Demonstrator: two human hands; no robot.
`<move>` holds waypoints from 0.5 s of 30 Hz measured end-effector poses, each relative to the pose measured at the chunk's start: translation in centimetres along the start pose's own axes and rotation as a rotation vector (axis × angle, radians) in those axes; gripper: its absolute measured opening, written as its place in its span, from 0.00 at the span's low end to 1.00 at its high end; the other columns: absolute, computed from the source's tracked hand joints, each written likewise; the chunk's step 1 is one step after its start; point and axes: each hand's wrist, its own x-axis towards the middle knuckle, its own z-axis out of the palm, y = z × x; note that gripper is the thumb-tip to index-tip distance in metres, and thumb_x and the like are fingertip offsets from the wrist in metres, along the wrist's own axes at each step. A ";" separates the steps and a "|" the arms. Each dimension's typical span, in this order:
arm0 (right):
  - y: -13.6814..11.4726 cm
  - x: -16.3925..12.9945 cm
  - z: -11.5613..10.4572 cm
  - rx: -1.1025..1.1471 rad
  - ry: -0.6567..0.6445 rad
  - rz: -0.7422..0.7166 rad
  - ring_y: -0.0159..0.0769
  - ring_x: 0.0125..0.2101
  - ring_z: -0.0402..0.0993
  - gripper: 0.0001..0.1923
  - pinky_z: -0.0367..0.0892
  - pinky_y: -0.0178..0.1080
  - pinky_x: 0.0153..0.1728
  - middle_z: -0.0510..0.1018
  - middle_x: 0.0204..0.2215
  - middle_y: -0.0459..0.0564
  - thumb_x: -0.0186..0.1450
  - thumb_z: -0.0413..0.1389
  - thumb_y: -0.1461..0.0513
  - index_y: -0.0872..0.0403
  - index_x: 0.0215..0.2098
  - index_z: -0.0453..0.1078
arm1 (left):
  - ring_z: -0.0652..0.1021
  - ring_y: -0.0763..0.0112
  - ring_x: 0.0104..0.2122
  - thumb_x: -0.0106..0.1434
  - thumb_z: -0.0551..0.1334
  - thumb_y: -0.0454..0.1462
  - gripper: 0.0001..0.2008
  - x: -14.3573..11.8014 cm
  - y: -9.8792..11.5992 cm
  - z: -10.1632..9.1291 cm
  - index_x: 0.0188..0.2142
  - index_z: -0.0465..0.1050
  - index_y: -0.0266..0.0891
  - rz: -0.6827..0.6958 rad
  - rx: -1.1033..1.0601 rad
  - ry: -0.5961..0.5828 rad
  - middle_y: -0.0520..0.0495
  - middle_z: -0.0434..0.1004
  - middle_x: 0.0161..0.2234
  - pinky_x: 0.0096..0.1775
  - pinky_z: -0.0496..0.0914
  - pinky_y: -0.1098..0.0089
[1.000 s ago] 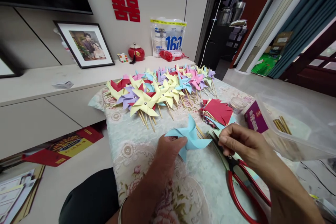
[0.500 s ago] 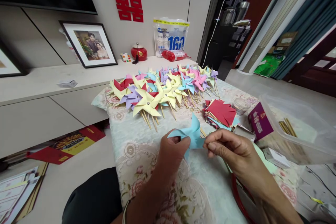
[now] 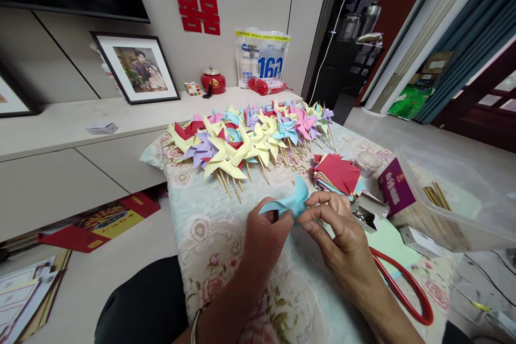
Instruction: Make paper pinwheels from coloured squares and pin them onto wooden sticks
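A light-blue paper pinwheel, partly folded, is held above the front of the table between both hands. My left hand is closed around its left side, thumb pressed near the centre. From the right, my right hand pinches a blade of the same paper between thumb and fingers, close to the middle. The fingers hide part of the folds. Behind my hands lie many finished pinwheels on wooden sticks, in yellow, purple, red, blue and pink. To the right rests a stack of cut paper squares, red on top.
A small open box with metal bits sits right of my right hand, near red scissor handles on green paper. Beyond are a clear plastic tub holding sticks, a white box and a round clear container.
My right hand has moved left and inward, bringing the blue blade it pinches toward the pinwheel's centre. The left hand has stayed nearly in place. The red handles and small box show more now.
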 end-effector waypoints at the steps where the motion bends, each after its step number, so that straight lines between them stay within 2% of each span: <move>1: 0.0 0.0 0.1 0.006 0.009 0.018 0.43 0.49 0.65 0.07 0.56 0.46 0.50 0.72 0.44 0.48 0.70 0.56 0.64 0.47 0.35 0.74 | 0.63 0.76 0.22 0.47 0.65 0.37 0.07 -0.1 0.1 0.1 0.23 0.67 0.39 -0.007 -0.012 -0.003 0.57 0.64 0.19 0.26 0.57 0.72; 8: 0.5 0.0 0.3 0.071 0.048 0.131 0.48 0.56 0.62 0.06 0.51 0.53 0.56 0.70 0.50 0.48 0.67 0.60 0.61 0.44 0.32 0.77 | 0.64 0.76 0.23 0.45 0.65 0.36 0.08 -0.7 0.9 0.8 0.23 0.66 0.39 -0.045 -0.130 -0.033 0.56 0.66 0.19 0.27 0.60 0.73; 15: 0.8 0.1 0.4 0.146 0.082 0.174 0.48 0.54 0.65 0.03 0.54 0.52 0.55 0.73 0.48 0.49 0.64 0.63 0.61 0.45 0.31 0.77 | 0.65 0.75 0.23 0.46 0.67 0.35 0.08 -0.8 0.7 0.7 0.23 0.68 0.39 -0.040 -0.163 -0.044 0.56 0.67 0.19 0.27 0.60 0.73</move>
